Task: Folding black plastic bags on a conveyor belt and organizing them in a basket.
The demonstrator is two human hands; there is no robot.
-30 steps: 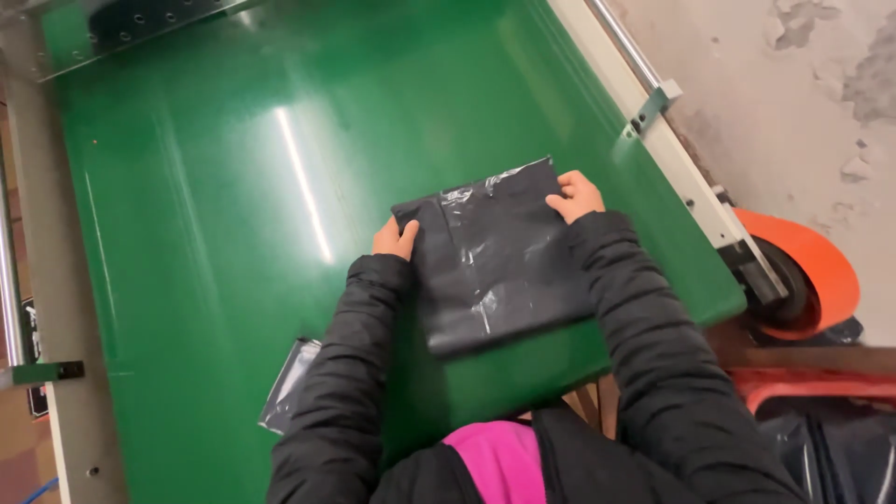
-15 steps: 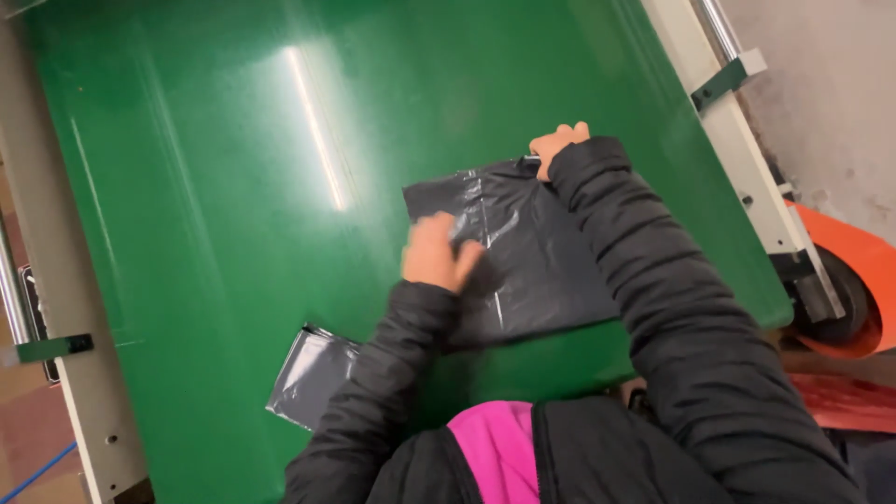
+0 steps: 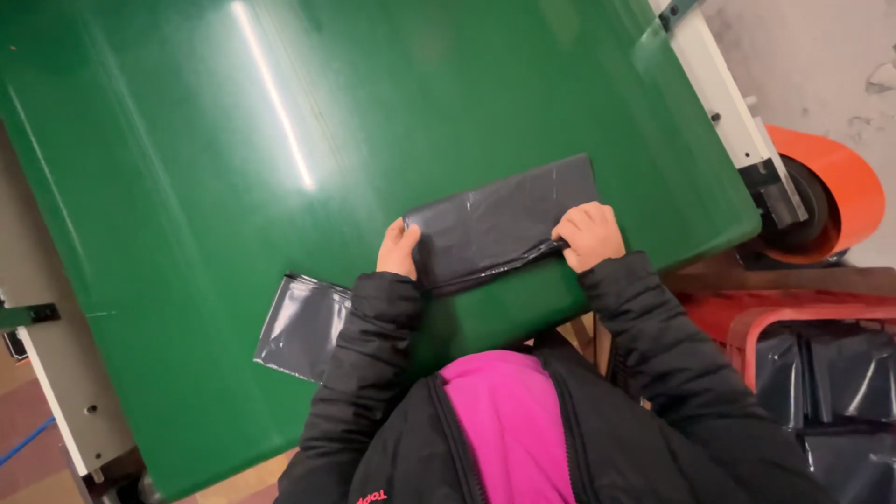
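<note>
A dark grey plastic bag (image 3: 499, 219) lies folded into a narrow strip on the green table (image 3: 187, 187). My left hand (image 3: 399, 250) presses on the bag's left end. My right hand (image 3: 588, 235) grips the near edge at the right end, fingers curled over the fold. Both arms wear black puffy sleeves. A second flat grey bag (image 3: 303, 325) lies on the table to the left, partly hidden under my left sleeve.
A white metal frame rail (image 3: 723, 112) runs along the table's right edge. An orange wheel (image 3: 831, 191) stands beyond it on the concrete floor. A red bin (image 3: 821, 373) with dark bags is at the lower right. Another white rail (image 3: 65, 373) borders the left side.
The bag has been folded over from a wide sheet into a narrower strip. My right hand came from the far corner to the near edge; my left hand shifted to the left end.
</note>
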